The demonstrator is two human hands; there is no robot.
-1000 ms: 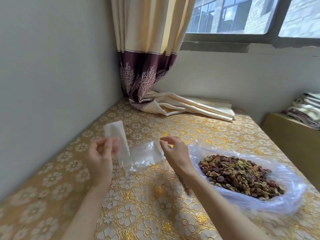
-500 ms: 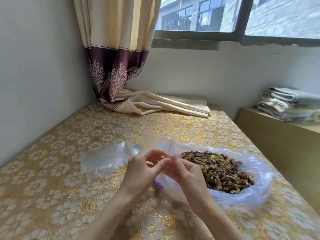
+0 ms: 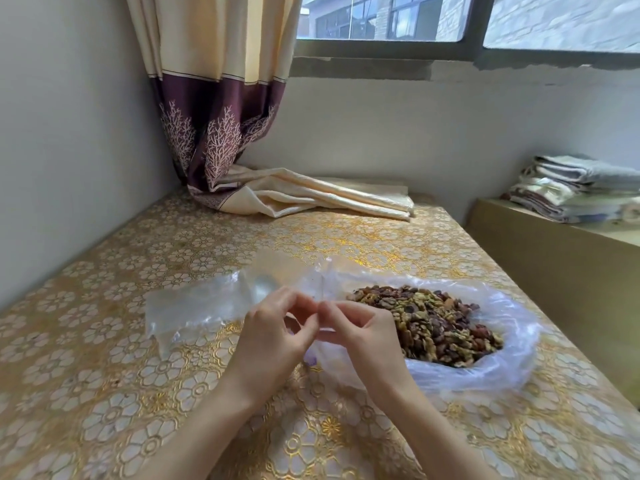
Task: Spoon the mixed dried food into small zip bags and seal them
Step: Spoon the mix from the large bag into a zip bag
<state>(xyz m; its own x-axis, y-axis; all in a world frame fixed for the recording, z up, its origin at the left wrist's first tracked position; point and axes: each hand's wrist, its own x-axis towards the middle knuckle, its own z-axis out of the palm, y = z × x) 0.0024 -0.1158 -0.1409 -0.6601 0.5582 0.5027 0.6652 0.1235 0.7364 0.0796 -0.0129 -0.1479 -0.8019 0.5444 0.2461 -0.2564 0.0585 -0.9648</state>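
A heap of mixed dried food (image 3: 426, 320) lies in a large clear plastic bag (image 3: 512, 348) spread open on the gold flowered tablecloth (image 3: 104, 393). My left hand (image 3: 273, 330) and my right hand (image 3: 360, 334) meet just left of the heap. Their fingertips pinch the top of a small clear zip bag (image 3: 317, 284) that stands up between them. A crumpled clear pack of bags (image 3: 194, 310) lies flat to the left of my hands. Something small and purple (image 3: 311, 358) shows under my hands; I cannot tell what it is.
A cream and purple curtain (image 3: 214, 126) hangs in the far corner, its end piled on the table (image 3: 311, 199). A wall runs along the left side. Beyond the table's right edge, folded towels (image 3: 581, 188) are stacked on a low wooden unit.
My hands, held apart with a white slip and the clear pack, came together by the food. The pack now lies on the table to the left. The view shifted right.
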